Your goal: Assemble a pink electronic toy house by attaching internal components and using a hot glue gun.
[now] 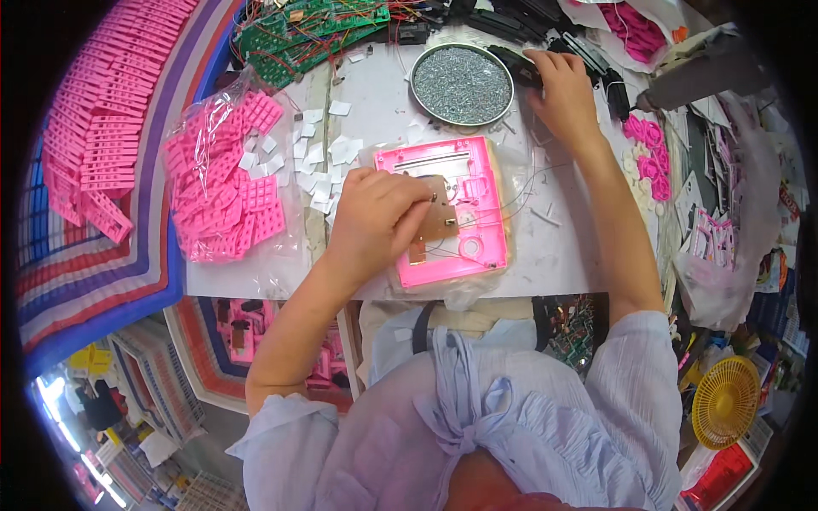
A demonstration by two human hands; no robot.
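A pink plastic housing (412,274) lies on the table in front of me, on clear plastic wrap. Inside it is a brown circuit board (440,223) with thin wires trailing from it. My left hand (375,217) is closed, its thumb and fingers pinching at the upper left part of the board. Farther right, my right hand (564,95) reaches to the back of the table. Its thumb and fingers close round a black plastic part (518,68), partly hidden by the hand. Beside that part stands a round dish of small metal screws (462,83).
A bag of pink keypads (226,183) and scattered white paper pieces (319,183) lie left of the housing. Green circuit boards (311,38) with wires are piled behind. Pink parts (111,145) fill a striped tray at far left. A dark tool (699,77) hangs at right.
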